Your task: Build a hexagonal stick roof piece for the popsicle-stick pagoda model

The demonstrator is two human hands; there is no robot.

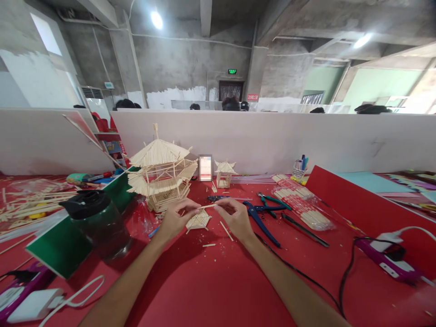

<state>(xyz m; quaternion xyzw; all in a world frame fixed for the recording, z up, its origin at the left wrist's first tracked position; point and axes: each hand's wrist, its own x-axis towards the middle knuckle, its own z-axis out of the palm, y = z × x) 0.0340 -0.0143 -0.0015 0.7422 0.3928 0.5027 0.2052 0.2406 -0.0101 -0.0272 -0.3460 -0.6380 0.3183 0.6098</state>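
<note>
Between my two hands a thin wooden stick (207, 206) is held level, one end in each hand. My left hand (177, 219) pinches its left end, and my right hand (235, 218) pinches the other. Just below the stick, a small web-shaped frame of sticks (198, 221) lies on the red table, partly behind my left fingers. A loose stick (226, 230) and a short piece (209, 245) lie nearby. Behind my left hand stands a large two-tiered stick pavilion (160, 170). A small stick pavilion (225, 174) stands farther back.
Right of my hands lie blue-handled pliers (264, 222), green-handled pliers (267, 203), a black tool (304, 230) and bagged stick bundles (301, 204). A dark bottle (98, 225) stands at left. A phone (205, 168) leans near the white partition (265, 141). Power strips (388, 261) and cables flank the table.
</note>
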